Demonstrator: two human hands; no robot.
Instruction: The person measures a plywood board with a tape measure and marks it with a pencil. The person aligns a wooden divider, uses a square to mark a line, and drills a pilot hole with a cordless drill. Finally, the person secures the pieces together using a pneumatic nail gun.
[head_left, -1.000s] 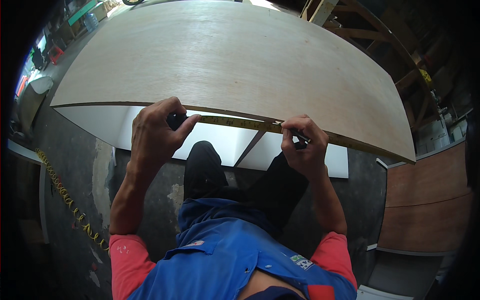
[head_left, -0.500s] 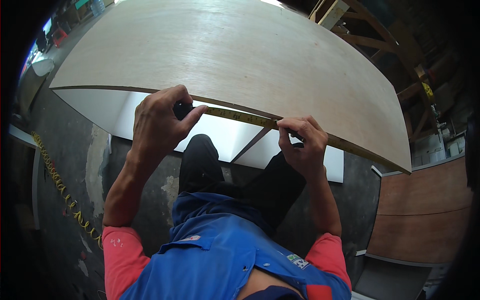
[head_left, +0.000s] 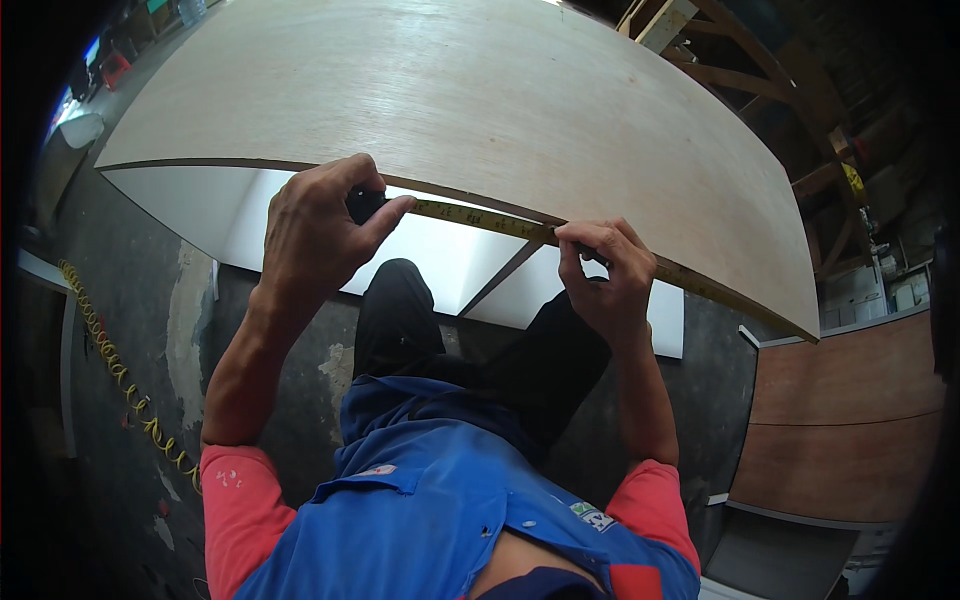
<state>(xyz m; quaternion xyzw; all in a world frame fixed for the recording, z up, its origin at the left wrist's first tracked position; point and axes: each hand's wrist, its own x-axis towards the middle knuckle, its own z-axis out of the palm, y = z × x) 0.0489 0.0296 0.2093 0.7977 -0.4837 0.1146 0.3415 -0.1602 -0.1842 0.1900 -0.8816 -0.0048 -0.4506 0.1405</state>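
Observation:
A yellow tape measure [head_left: 475, 215] is drawn out along the near edge of a pale plywood panel [head_left: 450, 110], its blade running to the panel's right corner. My left hand [head_left: 320, 220] is closed around the tape's black case [head_left: 366, 203], with the thumb by the start of the blade. Farther right, my right hand [head_left: 612, 265] pinches a short dark stick [head_left: 597, 258], perhaps a pencil, whose tip meets the blade and panel edge. The fingers partly hide that stick. Below the panel, white inner boards [head_left: 440, 265] and an upright divider [head_left: 503, 278] show.
My knees [head_left: 400, 300] are close under the panel edge. A coiled yellow hose [head_left: 125, 375] lies on the dark floor at left. Brown wooden panels [head_left: 850, 415] stand at right. Timber framing [head_left: 740, 80] rises at the far right, and a red stool [head_left: 114, 70] is far left.
The view has shifted slightly, so the panel and hands sit a little higher and leftward. Both hands keep their grips and places along the tape.

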